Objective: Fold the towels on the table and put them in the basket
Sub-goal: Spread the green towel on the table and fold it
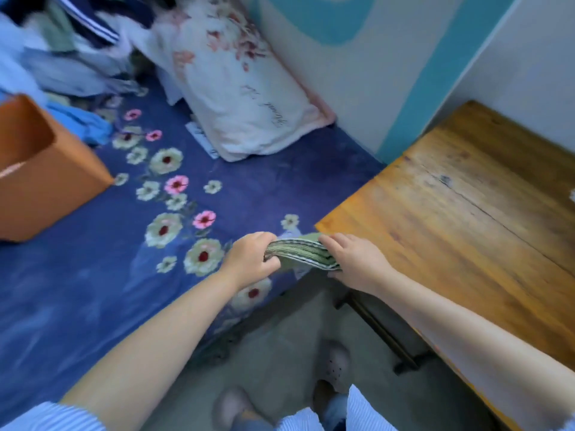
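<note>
left hand (252,259) and right hand (354,263) each grip an end of the folded green striped cloth towel (300,251), fingers curled round it, near the wooden table's (466,213) left corner.

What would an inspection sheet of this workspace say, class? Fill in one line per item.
Surface: wooden table, bare where visible.
Job's things: folded green towel held between both hands; orange basket on the blue floral bedspread.
Clutter: floral pillow, heap of clothes.
Grip: left hand and right hand each grip a towel end.
Cables: nothing seen.
Surroundings: blue-and-white wall, grey floor.
</note>
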Motion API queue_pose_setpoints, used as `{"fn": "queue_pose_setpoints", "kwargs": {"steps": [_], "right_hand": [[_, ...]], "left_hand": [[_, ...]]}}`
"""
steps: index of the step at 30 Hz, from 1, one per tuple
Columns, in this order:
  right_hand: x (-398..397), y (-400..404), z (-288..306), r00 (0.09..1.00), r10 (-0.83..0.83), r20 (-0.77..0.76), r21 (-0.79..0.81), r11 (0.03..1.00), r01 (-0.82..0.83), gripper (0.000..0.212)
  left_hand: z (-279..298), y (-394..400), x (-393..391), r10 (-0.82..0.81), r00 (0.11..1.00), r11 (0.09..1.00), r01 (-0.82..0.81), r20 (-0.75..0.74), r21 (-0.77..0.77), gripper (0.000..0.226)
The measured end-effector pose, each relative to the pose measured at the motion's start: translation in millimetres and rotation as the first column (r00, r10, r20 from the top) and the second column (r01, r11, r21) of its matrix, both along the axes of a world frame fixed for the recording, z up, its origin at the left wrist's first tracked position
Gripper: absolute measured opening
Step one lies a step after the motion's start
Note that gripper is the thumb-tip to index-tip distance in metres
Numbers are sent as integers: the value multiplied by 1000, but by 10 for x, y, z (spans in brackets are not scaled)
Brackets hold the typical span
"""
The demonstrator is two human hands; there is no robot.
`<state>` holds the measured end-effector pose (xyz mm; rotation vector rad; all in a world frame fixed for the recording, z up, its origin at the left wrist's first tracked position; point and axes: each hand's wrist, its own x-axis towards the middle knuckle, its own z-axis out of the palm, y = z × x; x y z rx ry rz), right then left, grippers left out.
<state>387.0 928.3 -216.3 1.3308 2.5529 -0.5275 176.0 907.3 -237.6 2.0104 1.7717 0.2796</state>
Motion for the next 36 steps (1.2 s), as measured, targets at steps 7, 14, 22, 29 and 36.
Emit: {"fn": "queue_pose_setpoints", "kwargs": {"steps": [7, 14, 22, 29, 36], "right_hand": [[-1638, -337, 262, 989, 147, -7, 72, 987, -147, 38], [-3231, -789, 609, 925, 379, -26, 119, 920, -374, 38], [-4453, -721, 808, 875, 483, -38, 105, 873, -477, 38], [-5423, -65, 890, 868, 481, -123, 59, 877, -478, 33], [-6321, 876, 992, 860, 450, -239, 56, 891, -451, 35]], "left_hand": [[492, -935, -1624, 42, 987, 994, -57, -156, -89, 59], [789, -1856, -2968, 222, 923, 969, -246, -315, -37, 29], [930, -2040, -3946, 402, 849, 904, -427, -343, 2, 31], [1023, -1458, -4820, 518, 806, 843, -538, -286, 8, 32], [1134, -576, -5654, 595, 779, 796, -605, -199, 16, 42]]}}
